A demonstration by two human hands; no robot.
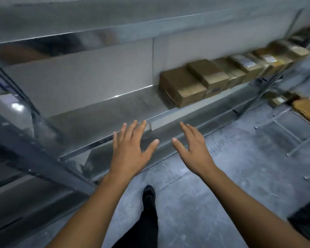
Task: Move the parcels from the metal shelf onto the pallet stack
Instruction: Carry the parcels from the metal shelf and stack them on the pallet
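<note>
Both arms reach forward: left hand and right hand are spread, fingers straight, holding nothing, at the front edge of the shelf. Brown parcels sit in a row toward its right end, well apart from both hands.

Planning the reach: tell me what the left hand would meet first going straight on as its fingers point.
The left hand points over the bare metal shelf toward its back panel; probably that first, though depth is unclear. The parcels lie off to the right.
</note>
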